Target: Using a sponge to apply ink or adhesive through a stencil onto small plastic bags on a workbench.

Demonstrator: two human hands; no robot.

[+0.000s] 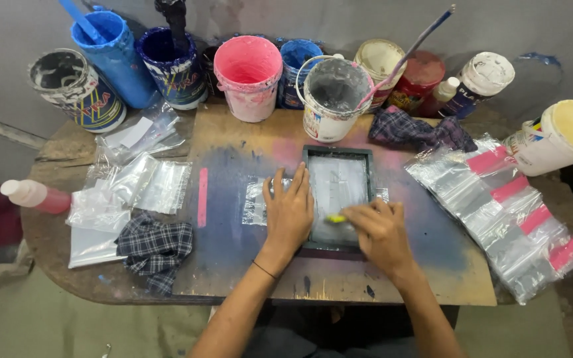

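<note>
Looking down at the bench here: my left hand (288, 211) is pressed flat, fingers spread, on the left edge of the small dark screen frame (337, 196), pinning it down over a clear plastic bag (255, 202) that pokes out on that side. My right hand (381, 229) is curled around a little yellow-tipped tool (335, 218), probably a small squeegee, with its tip on the lower part of the mesh near the bottom rail. The frame sits in the middle of the stained wooden board (233, 265), between the two hands.

My read is that I'm mid-print, dragging ink across the mesh while the other hand keeps the frame from creeping. Can't tell how much ink is on the mesh, it just looks grey and shiny.

What the next bit calls for, I'd say: even pressure across the mesh, keeping the left palm planted so the frame doesn't slide on the slick bag, then lifting straight up to avoid a smear.

A row of bags with pink strips (507, 205) lies to the right, loose clear bags (142, 185) and a checked rag (156, 246) to the left, and paint tubs along the back, the white bucket (333, 99) closest to the frame.
</note>
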